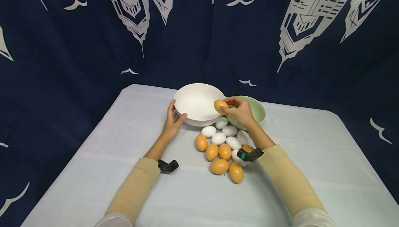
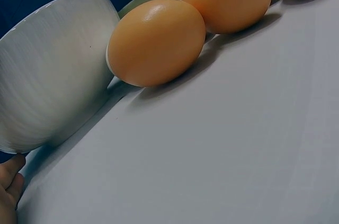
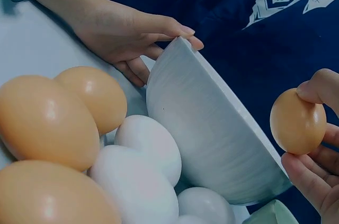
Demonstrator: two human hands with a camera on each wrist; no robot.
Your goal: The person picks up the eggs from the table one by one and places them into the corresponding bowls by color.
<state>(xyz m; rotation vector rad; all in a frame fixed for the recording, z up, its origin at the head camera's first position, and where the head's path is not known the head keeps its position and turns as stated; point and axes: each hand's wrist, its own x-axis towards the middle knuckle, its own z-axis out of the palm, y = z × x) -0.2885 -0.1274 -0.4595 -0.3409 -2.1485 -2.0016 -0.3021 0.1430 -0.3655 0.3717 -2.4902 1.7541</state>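
A white bowl [image 1: 199, 102] stands toward the back of the table, seen from its outer wall in the right wrist view. My left hand [image 1: 171, 122] holds it at the left, the thumb at the rim and fingers along the outside. Between the thumb and fingertips of my right hand [image 1: 240, 111] is a brown egg [image 1: 220, 106], held above the bowl's right rim. A green bowl [image 1: 257, 111] is just right of the white one, partly hidden by that hand. In front lie several white eggs [image 1: 218, 138] and several brown eggs [image 1: 212, 151], one partly behind the right wrist.
A pale cloth covers the table [image 1: 124, 143]. Dark blue fabric [image 1: 193, 53] with white building prints hangs along its back edge. Each wrist carries a small black device [image 1: 168, 166]. The nearest white egg [image 1: 221, 123] lies close against the bowls.
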